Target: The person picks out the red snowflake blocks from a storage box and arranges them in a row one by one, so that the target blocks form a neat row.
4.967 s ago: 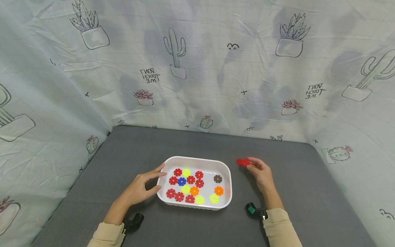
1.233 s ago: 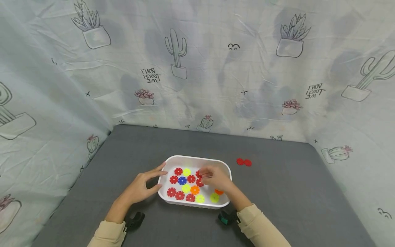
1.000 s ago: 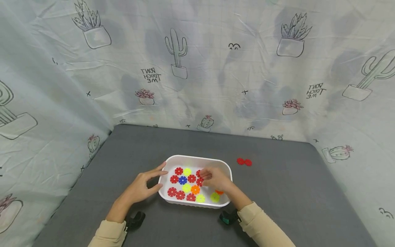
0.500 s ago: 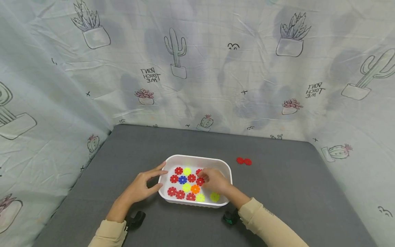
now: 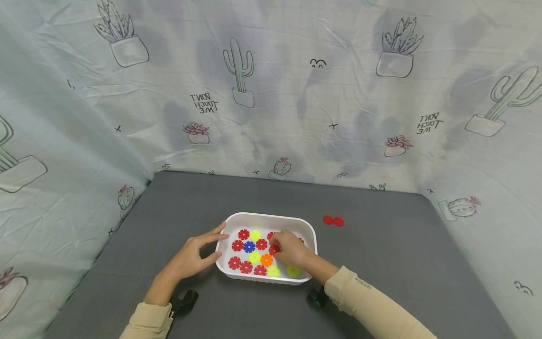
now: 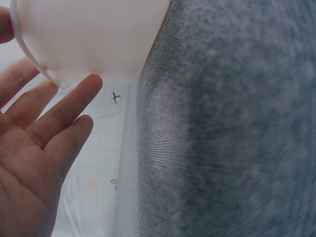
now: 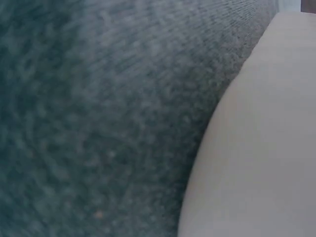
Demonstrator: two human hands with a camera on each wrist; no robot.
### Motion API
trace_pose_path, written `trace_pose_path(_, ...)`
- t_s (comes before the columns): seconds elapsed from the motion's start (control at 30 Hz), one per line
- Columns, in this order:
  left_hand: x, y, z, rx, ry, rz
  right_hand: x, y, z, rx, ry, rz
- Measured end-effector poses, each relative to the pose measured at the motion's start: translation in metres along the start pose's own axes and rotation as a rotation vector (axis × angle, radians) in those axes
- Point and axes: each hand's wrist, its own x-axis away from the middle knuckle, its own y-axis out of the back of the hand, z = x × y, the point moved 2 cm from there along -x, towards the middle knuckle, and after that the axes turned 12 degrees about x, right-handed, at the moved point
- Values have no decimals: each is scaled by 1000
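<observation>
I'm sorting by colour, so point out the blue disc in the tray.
The blue disc sits in the white tray, between two red discs; no other visible disc is blue.

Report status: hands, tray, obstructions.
Left hand at tray. Right hand inside, grip unclear. Red disc pair outside, on table. Right hand partly hides other discs.

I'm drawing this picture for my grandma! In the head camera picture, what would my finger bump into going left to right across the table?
Left hand → blue disc → orange disc → right hand → pair of red discs. The white tray spans several of these, so I left it out.
</observation>
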Motion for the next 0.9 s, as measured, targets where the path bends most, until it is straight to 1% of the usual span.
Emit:
trace_pose_path(0.33, 0, 0, 1, -1, 2, -2, 4, 2, 2, 3, -10, 11)
trace_pose_path(0.6, 0, 1, 0, 2, 0, -2, 6, 4, 3, -8, 20, -26)
trace_pose_path(0.77, 0, 1, 1, -3, -4, 1, 5, 4, 3, -39, 25, -38)
trace_pose_path(0.9, 0, 1, 1, -5, -8, -1, 5, 5, 1, -116, 2, -37)
